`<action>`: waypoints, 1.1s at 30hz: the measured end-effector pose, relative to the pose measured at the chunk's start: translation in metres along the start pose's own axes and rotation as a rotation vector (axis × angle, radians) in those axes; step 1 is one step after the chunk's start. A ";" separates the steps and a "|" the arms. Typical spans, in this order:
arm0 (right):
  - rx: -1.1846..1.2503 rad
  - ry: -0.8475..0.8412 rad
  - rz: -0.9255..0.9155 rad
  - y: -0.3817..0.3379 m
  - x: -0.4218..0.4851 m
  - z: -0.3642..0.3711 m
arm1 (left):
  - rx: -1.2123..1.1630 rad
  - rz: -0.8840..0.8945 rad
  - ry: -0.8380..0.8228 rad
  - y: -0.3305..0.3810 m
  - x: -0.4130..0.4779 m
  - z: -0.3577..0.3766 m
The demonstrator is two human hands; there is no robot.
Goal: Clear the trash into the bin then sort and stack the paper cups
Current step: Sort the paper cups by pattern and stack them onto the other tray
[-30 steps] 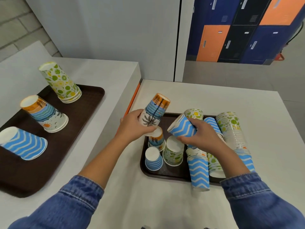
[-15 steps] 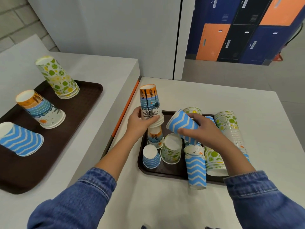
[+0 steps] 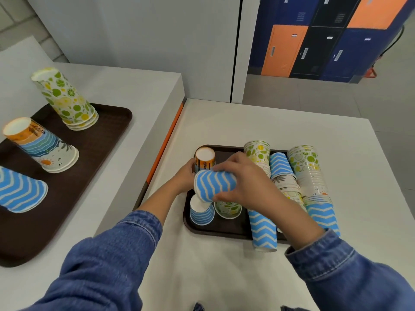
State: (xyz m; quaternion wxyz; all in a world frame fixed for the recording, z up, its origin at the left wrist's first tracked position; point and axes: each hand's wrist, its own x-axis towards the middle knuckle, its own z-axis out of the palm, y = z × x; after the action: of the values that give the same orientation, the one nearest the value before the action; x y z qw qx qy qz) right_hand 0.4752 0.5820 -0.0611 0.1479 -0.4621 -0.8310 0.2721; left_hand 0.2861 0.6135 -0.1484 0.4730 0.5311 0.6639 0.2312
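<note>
On the left worktop a dark brown plastic tray [image 3: 107, 122] carries three upside-down paper cup stacks: blue-and-white wave cups [image 3: 20, 191] at its left edge, orange-and-blue beach-print cups [image 3: 42, 145] in the middle, and green-and-yellow citrus-print cups [image 3: 65, 98] near its far edge. On the right worktop a second dark brown tray [image 3: 197, 230] holds the unsorted cups. At its far left corner the left hand [image 3: 183, 178] is wrapped around an upturned orange palm-print paper cup [image 3: 204, 159]. Just right, the right hand [image 3: 244, 185] clamps a blue-and-white wave paper cup [image 3: 213, 186] on its side, fingers over it, thumb beneath. Under it stand a small blue-striped cup [image 3: 202, 212] and a citrus cup [image 3: 228, 209]. Mixed cup stacks [image 3: 310, 176] lie along the tray's right edge.
</note>
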 end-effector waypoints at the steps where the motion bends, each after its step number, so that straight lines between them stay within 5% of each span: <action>1: -0.066 -0.026 -0.049 -0.005 0.002 0.006 | 0.038 -0.001 -0.004 -0.003 0.002 -0.001; 9: -0.620 -0.252 -0.268 -0.035 0.018 0.050 | 0.099 0.022 -0.006 -0.017 0.006 0.001; 13: -0.652 -0.291 -0.292 -0.024 0.019 0.075 | 0.233 0.046 -0.052 -0.021 0.005 -0.015; 23: -0.554 -0.316 -0.240 -0.007 0.011 0.093 | 0.097 0.131 0.328 -0.016 -0.021 -0.038; 25: -0.362 -0.135 -0.150 -0.007 -0.002 0.078 | 0.023 0.176 0.381 -0.006 -0.033 -0.037; 27: -0.259 0.227 -0.031 0.003 -0.025 0.062 | -0.047 0.218 0.428 0.002 -0.045 -0.036; 29: -0.207 0.417 0.263 0.020 -0.052 0.047 | -0.105 0.248 0.460 0.008 -0.054 -0.032; 31: -0.218 0.254 0.626 0.036 -0.072 0.045 | -0.149 0.270 0.480 0.013 -0.059 -0.028; 33: -0.250 0.108 0.793 0.046 -0.083 0.058 | -0.171 0.276 0.481 0.017 -0.062 -0.021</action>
State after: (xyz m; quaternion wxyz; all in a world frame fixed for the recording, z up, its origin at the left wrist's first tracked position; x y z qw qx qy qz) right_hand 0.5222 0.5127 -0.1350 0.0179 -0.7744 -0.6062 0.1804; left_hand 0.2751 0.5658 -0.1012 0.3093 0.5045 0.6566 0.4676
